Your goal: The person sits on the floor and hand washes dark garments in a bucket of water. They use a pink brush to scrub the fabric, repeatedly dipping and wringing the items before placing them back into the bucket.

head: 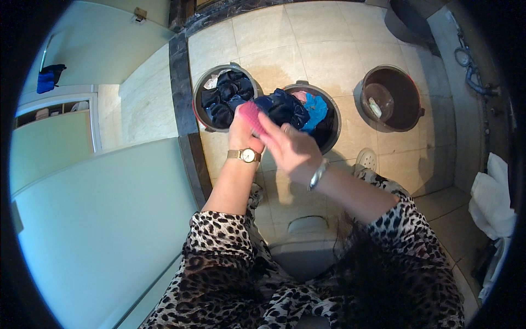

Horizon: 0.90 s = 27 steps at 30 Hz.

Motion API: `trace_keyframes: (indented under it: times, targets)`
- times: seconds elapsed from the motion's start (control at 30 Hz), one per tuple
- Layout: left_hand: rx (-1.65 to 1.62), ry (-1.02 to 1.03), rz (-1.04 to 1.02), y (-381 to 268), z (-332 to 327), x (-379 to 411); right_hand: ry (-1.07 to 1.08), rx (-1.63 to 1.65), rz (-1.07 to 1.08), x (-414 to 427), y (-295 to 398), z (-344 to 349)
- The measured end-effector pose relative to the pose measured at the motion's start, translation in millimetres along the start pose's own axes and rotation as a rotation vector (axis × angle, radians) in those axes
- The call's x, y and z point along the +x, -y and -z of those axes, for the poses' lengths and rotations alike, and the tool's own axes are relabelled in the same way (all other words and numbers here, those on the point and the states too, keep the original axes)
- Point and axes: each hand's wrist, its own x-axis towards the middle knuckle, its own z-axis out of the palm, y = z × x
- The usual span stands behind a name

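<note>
My left hand (241,133), with a wristwatch, is raised in front of me. Its fingers are closed around a pink textured item (252,116), which is either cloth or a scrubber. The blurred fingers of my right hand (294,150) close on the same item from the right. Just beyond both hands, a bunched dark navy garment (283,107) lies over the middle bucket (336,130); my hands hide whether either one touches it. A bright blue cloth (315,112) and a bit of pink cloth (300,96) also show in that bucket.
To the left, another bucket (198,117) holds wet dark clothes (230,92). A brown bucket (404,105) at right contains a pale item (374,107). A frosted glass panel (107,214) stands on my left; white towels (493,197) hang at right. Below me is a toilet (304,251).
</note>
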Motion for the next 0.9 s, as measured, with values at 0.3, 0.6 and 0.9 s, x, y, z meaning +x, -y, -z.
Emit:
trace_keyframes:
  times: [0.3, 0.6, 0.9]
  targets:
    - [-0.122, 0.227, 0.065, -9.9, 9.7, -0.8, -0.087, 0.190, 0.085, -0.7, -0.3, -15.2]
    - [0.003, -0.157, 0.056, -18.8, -12.6, -18.8, -0.144, 0.299, -0.041, 3.5, -3.8, -21.6]
    - [0.526, 0.176, 0.074, 4.7, -55.6, -67.4, -0.087, 1.253, -0.532, 35.8, -90.0, -19.9]
